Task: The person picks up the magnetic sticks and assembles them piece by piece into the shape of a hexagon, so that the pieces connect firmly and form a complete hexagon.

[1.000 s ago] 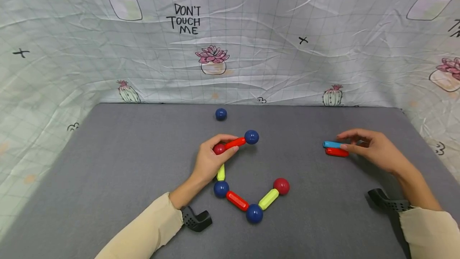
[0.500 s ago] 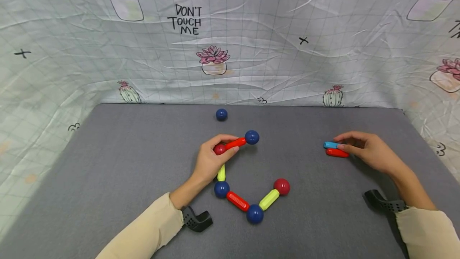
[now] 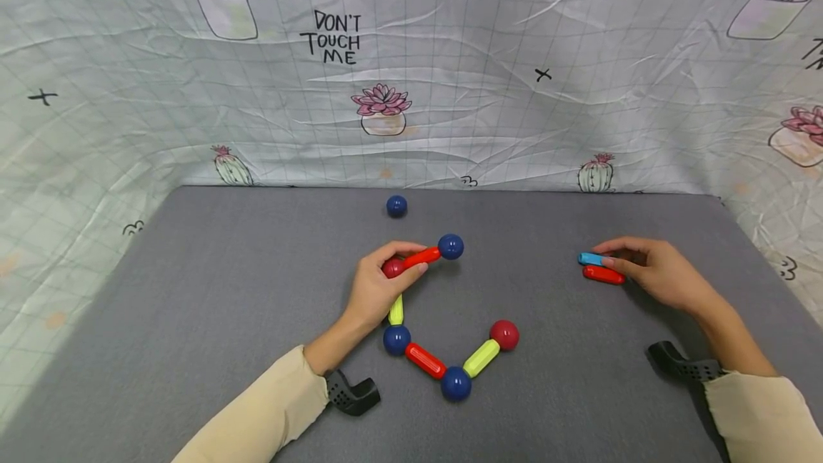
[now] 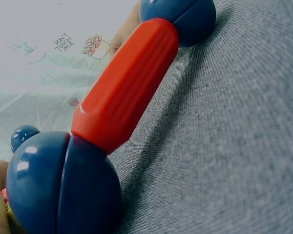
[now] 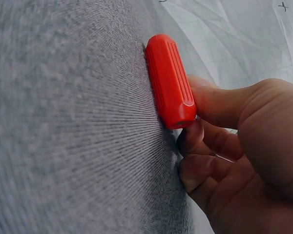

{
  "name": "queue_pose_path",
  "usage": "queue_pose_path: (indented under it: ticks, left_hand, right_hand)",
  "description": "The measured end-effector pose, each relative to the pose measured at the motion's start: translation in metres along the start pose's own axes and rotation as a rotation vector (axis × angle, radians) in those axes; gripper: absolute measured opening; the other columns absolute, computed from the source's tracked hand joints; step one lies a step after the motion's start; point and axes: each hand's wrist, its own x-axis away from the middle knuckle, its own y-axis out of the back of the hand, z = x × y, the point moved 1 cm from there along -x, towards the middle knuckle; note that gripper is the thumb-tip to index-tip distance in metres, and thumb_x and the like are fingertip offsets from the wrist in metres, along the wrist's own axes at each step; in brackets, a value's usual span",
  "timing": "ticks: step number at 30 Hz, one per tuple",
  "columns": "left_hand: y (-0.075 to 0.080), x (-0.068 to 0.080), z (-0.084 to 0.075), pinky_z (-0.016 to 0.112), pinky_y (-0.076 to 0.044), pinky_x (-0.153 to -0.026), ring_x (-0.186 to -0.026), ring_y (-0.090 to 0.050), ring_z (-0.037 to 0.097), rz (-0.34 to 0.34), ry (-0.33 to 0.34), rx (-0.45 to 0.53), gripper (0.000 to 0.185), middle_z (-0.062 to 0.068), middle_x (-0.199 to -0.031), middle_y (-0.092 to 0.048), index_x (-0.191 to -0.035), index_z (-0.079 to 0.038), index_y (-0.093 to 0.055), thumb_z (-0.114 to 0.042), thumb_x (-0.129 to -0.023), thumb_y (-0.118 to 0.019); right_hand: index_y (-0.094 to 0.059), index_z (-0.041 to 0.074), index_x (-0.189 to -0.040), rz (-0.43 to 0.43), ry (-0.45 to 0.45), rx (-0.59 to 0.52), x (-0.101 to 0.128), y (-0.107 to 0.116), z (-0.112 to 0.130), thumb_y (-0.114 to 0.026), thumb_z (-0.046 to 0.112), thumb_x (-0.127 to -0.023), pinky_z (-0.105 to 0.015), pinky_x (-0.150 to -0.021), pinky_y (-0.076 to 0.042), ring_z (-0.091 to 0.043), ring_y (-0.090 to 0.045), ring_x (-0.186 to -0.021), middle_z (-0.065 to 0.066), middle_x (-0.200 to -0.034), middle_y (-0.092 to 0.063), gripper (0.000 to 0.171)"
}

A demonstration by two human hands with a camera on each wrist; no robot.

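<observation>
Holds red ball (image 3: pixel 392 267) in left hand (image 3: pixel 373 286), left of the middle of the surface (image 3: pixel 546 234), with thumb and fingers curled round it. Has upper red rod (image 3: pixel 421 257) joined to that ball, running right between thumb tip and fingertips, and capped by upper blue ball (image 3: pixel 451 246) just beyond them. Leads toward the near side, partly hidden by the hand, through left yellow rod (image 3: pixel 396 310) to left blue ball (image 3: pixel 396 339), then lower red rod (image 3: pixel 426 361), lower blue ball (image 3: pixel 456 384), right yellow rod (image 3: pixel 481 358) and right red ball (image 3: pixel 504 335). Pinches light-blue rod (image 3: pixel 589 259) between thumb and fingers of right hand (image 3: pixel 662 274), toward the surface's right edge, with one end sticking out left past the thumb tip. Has loose red rod (image 3: pixel 603 275) just beside it, on the near side, next to the thumb and outside the pinch. Has loose blue ball (image 3: pixel 396 206) near the far edge, beyond the left hand and apart from it.
</observation>
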Motion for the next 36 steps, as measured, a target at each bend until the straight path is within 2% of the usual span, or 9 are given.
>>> queue_pose_path:
  ticks: [6, 10, 13, 16, 21, 27, 36]
  left_hand:
    - [0.000, 0.001, 0.001, 0.030, -0.048, -0.068, -0.087, -0.057, 0.020, 0.002, 0.013, -0.008, 0.023, 0.000, -0.102, -0.066, -0.108, -0.015, -0.070, -0.016, -0.085, -0.074]
    - [0.000, 0.001, 0.001, 0.030, -0.048, -0.068, -0.088, -0.057, 0.019, 0.004, 0.018, -0.010, 0.024, -0.001, -0.102, -0.065, -0.109, -0.015, -0.070, -0.016, -0.086, -0.074]
    - [0.000, 0.001, 0.001, 0.031, -0.048, -0.068, -0.088, -0.057, 0.019, 0.005, 0.017, -0.011, 0.024, -0.001, -0.102, -0.065, -0.109, -0.015, -0.070, -0.016, -0.086, -0.074]
    - [0.000, 0.001, 0.001, 0.030, -0.048, -0.068, -0.087, -0.057, 0.019, 0.003, 0.015, -0.009, 0.023, -0.001, -0.102, -0.065, -0.109, -0.015, -0.070, -0.016, -0.086, -0.073]
    - [0.000, 0.001, 0.001, 0.029, -0.048, -0.067, -0.087, -0.057, 0.019, -0.005, 0.012, -0.006, 0.023, -0.001, -0.102, -0.066, -0.108, -0.014, -0.070, -0.015, -0.085, -0.074]
    - [-0.001, 0.001, 0.001, 0.029, -0.048, -0.069, -0.090, -0.058, 0.019, -0.011, 0.002, 0.009, 0.023, 0.000, -0.103, -0.067, -0.108, -0.013, -0.070, -0.014, -0.085, -0.074]
    - [0.000, 0.001, 0.001, 0.029, -0.048, -0.067, -0.087, -0.057, 0.020, -0.013, -0.011, 0.004, 0.024, 0.001, -0.102, -0.066, -0.108, -0.012, -0.070, -0.013, -0.085, -0.074]
  right_hand:
    - [-0.067, 0.014, -0.118, -0.036, 0.031, 0.005, 0.001, 0.000, 0.003, -0.060, 0.023, -0.096, -0.020, -0.062, -0.040, -0.010, -0.051, -0.076, -0.007, -0.103, -0.065, 0.024]
    - [-0.066, 0.015, -0.119, -0.079, 0.028, -0.018, 0.001, 0.000, 0.010, -0.060, 0.023, -0.096, -0.019, -0.065, -0.042, -0.010, -0.055, -0.081, -0.007, -0.110, -0.063, 0.026]
    - [-0.065, 0.014, -0.120, -0.100, 0.037, -0.059, 0.000, -0.002, 0.021, -0.060, 0.023, -0.096, -0.021, -0.062, -0.043, -0.011, -0.056, -0.080, -0.007, -0.110, -0.063, 0.026]
    - [-0.065, 0.012, -0.120, -0.112, 0.065, -0.101, -0.002, -0.008, 0.035, -0.060, 0.021, -0.096, -0.021, -0.062, -0.045, -0.013, -0.059, -0.079, -0.008, -0.109, -0.063, 0.026]
    - [-0.066, 0.014, -0.118, -0.120, 0.092, -0.146, -0.003, -0.021, 0.056, -0.061, 0.018, -0.096, -0.022, -0.059, -0.045, -0.015, -0.057, -0.072, -0.007, -0.096, -0.063, 0.023]
    - [-0.067, 0.016, -0.116, -0.136, 0.170, -0.126, -0.005, -0.039, 0.078, -0.062, 0.015, -0.095, -0.021, -0.063, -0.043, -0.015, -0.056, -0.076, -0.002, -0.106, -0.065, 0.022]
    - [-0.068, 0.017, -0.113, -0.109, 0.193, -0.158, -0.014, -0.056, 0.105, -0.064, 0.014, -0.093, -0.023, -0.065, -0.046, -0.014, -0.057, -0.079, 0.001, -0.106, -0.064, 0.021]
